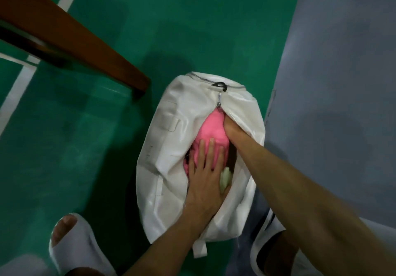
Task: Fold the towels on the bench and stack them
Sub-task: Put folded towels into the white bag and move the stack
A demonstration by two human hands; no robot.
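Left hand [204, 179] lies flat on pink towel [211, 128]; right hand [232, 131] in bag [165, 179], grip unclear.

glossy white bag [171, 147], pink cloth towel [211, 130], wooden bench [70, 37].

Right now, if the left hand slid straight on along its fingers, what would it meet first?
More of the pink towel that the left hand lies on, then probably the zipper slider.
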